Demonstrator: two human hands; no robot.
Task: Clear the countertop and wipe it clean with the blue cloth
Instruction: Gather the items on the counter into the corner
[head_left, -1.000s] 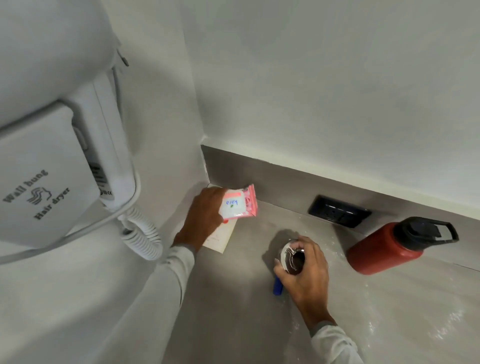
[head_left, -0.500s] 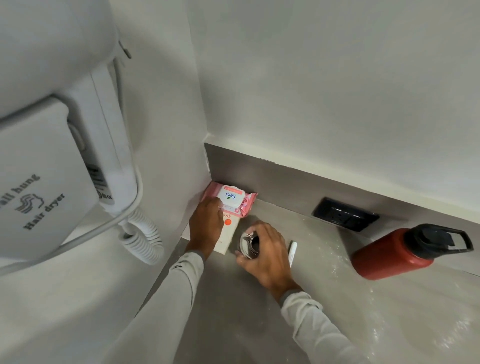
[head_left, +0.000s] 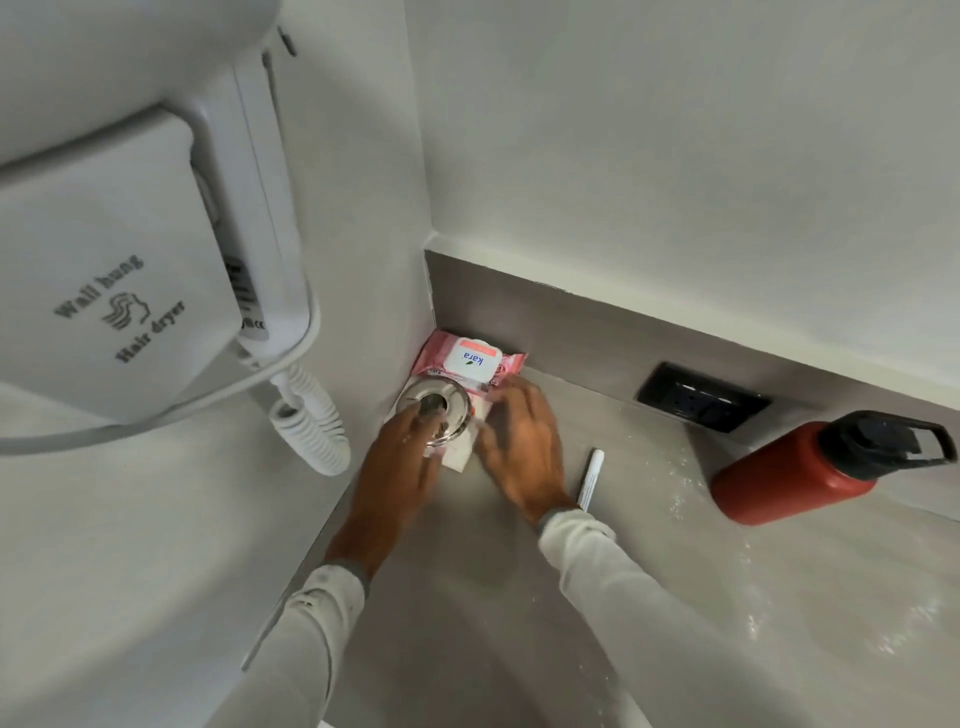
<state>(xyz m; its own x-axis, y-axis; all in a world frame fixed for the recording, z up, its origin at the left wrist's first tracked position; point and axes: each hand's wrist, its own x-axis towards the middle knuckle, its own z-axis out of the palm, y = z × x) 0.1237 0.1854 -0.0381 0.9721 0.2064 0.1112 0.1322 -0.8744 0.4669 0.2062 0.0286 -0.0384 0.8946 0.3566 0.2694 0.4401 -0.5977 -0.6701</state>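
- One pink pack of wet wipes (head_left: 470, 361) marked "kara" lay flat in the corner, its far edge against the grey upstand.
- One shiny steel cup (head_left: 435, 410) stood upright just in front of the pack, on top of a white card (head_left: 460, 457) whose corner showed beneath it.
- My left hand (head_left: 402, 467) reached to the cup; the fingertips (head_left: 415, 415) touched its near rim, but I could not tell whether they gripped it.
- My right hand (head_left: 522, 452) rested beside the cup with fingers spread and loose, holding nothing, blurred at the tips.
- One white marker pen (head_left: 590, 478) lay on the counter just right of my right wrist.
- One red water bottle (head_left: 789, 478) with a black looped cap lay on its side, well apart to the right, near the back edge.
- One black socket plate (head_left: 701, 397) sat in the upstand between the pack and the bottle.
- One white wall-hung hair dryer (head_left: 130, 291) with a coiled cord (head_left: 311, 421) was fixed on the left wall.
- The grey countertop (head_left: 467, 597) looked smooth, with pale smears and glints of wet or dust toward the right.
- The walls above were plain white, meeting at the corner.
- The blue cloth was nowhere in view.
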